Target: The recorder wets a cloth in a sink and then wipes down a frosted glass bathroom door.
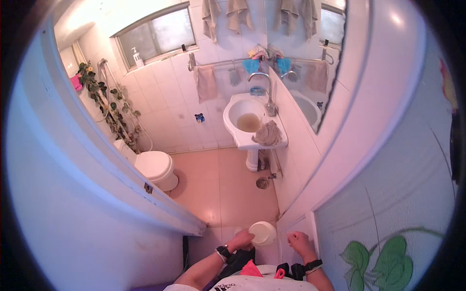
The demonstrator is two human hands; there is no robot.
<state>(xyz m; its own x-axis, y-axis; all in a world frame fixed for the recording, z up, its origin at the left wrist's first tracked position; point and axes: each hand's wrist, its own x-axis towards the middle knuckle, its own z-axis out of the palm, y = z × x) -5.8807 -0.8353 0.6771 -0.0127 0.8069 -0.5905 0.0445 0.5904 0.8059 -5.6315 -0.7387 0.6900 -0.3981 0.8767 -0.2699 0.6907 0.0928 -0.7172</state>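
Note:
My left hand (241, 240) is at the bottom centre, closed at the left rim of a pale, round plastic basin (263, 233). To the right of the basin and apart from it is my right hand (298, 241), its fingers curled; whether it holds anything small is unclear. Farther ahead stands a white pedestal sink (233, 123) with brownish water (248, 122) in its bowl. A crumpled grey-brown cloth (268, 134) lies on the sink's near right edge, below a curved metal faucet (271, 102).
A doorway's white frame (164, 198) curves along the left. Inside are a white toilet (154, 163), a floor drain (262, 183) and a wall mirror (309, 72). Beige towels hang above a towel rail (225, 63). Tiled floor (204, 182) lies between the doorway and the sink.

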